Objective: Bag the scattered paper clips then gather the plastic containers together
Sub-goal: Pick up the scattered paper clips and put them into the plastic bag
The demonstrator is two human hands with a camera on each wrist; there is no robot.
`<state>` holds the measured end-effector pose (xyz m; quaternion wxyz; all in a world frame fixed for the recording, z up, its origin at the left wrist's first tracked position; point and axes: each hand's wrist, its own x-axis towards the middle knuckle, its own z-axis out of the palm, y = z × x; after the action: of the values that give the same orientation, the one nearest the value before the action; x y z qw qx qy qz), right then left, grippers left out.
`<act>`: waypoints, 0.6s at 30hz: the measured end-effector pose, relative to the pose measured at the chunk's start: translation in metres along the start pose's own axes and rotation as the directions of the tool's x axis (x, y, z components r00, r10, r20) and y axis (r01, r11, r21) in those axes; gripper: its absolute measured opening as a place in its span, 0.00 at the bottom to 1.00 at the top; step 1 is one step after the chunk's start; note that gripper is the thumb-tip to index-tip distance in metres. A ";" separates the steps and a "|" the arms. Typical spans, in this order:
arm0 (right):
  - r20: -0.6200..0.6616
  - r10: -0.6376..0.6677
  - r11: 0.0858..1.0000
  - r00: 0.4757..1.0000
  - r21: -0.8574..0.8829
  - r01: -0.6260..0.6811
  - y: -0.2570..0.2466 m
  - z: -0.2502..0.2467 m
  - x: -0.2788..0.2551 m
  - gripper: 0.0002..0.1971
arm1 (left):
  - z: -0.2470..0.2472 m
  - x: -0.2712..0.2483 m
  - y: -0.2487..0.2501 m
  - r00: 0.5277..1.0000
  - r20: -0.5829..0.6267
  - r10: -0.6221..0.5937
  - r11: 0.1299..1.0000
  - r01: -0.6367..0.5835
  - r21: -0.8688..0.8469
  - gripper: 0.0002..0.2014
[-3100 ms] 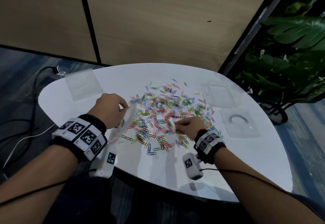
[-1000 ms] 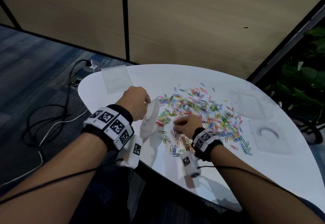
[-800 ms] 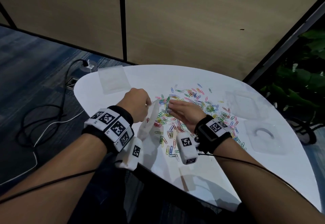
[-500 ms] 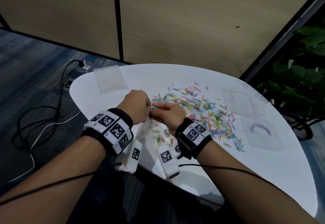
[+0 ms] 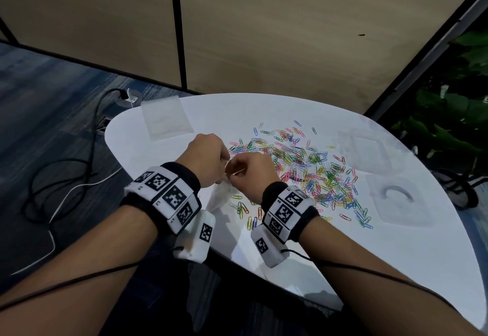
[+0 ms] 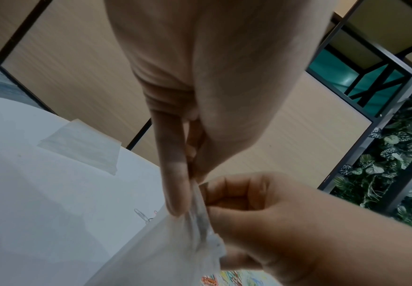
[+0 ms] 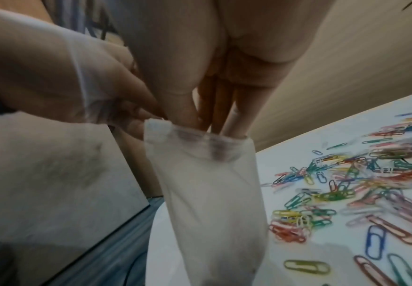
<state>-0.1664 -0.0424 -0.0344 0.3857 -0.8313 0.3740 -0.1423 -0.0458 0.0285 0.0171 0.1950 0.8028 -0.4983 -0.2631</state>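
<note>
The bag (image 7: pixel 209 193) hung close over the desk (image 5: pixel 396 269) near its left edge, its rim pinched by the left hand (image 5: pixel 204 158). The right hand (image 5: pixel 252 174) had its bunched fingers (image 7: pixel 182 108) sunk in the bag's mouth. The cloudy film blurred their tips, so whether they pinched anything could not be told. Paper clips (image 5: pixel 311 169) lay scattered to the right, with open desk surface along the near edge.

Black wristbands (image 5: pixel 189 176) carry white blocks (image 5: pixel 161 181) of square black codes, white camera boxes (image 5: pixel 196 240) and thin black cables (image 5: pixel 79 281).
</note>
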 end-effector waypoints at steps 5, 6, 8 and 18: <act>-0.006 0.127 0.895 0.992 0.431 -0.112 0.009 -0.023 0.004 0.10 | -0.001 0.005 -0.006 0.997 -0.047 -0.064 0.998 0.065 0.009 0.11; -0.006 0.151 0.894 0.988 0.428 -0.134 0.015 -0.027 0.005 0.10 | -0.002 0.006 -0.008 0.995 -0.053 -0.080 0.997 0.081 0.006 0.11; 0.035 0.129 0.980 0.991 0.146 -0.133 0.033 -0.029 0.006 0.11 | -0.004 0.008 -0.011 0.993 -0.057 -0.099 0.995 0.099 -0.006 0.11; 0.597 -0.023 0.684 0.802 -0.576 0.448 0.101 0.029 -0.051 0.36 | -0.009 0.006 -0.014 0.996 -0.050 -0.077 0.996 0.080 0.040 0.10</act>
<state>-0.2376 -0.0325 -0.1267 0.1125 -0.9605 0.1576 0.1998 -0.0283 0.0291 0.0142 0.1799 0.8318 -0.4668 -0.2404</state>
